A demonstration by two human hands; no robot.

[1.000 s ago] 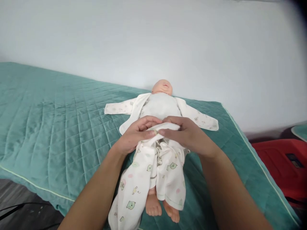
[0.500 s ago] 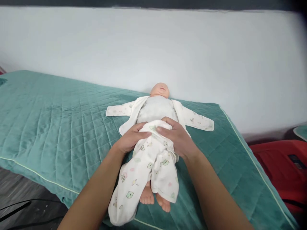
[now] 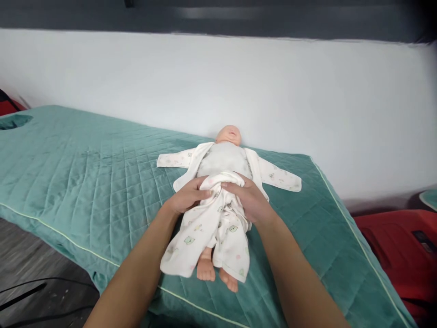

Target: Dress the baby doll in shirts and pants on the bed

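A baby doll [image 3: 229, 135] lies on its back, head toward the wall. An open white printed jacket [image 3: 280, 176] is spread under it, its sleeves stretched out to both sides, around a pale grey torso. White printed trousers [image 3: 205, 228] cover the doll's legs, and both bare feet [image 3: 206, 269] show below the cuffs. My left hand [image 3: 189, 195] grips the bunched waistband at its left side, thumb on top. On the right side my right hand [image 3: 251, 197] pinches the same waistband. Fingertips of both hands are partly hidden by cloth.
A green quilted cover [image 3: 102, 182] with pale piping lies under the doll. Behind it stands a white wall [image 3: 218, 77]. Red plastic objects [image 3: 396, 246] sit at the right, beyond the cover's edge. Black cables [image 3: 48, 279] cross the dark floor at lower left.
The waistband is more bunched between my hands, and the left trouser leg has drawn up and flattened. Both hands keep their hold. The view has tilted up slightly.
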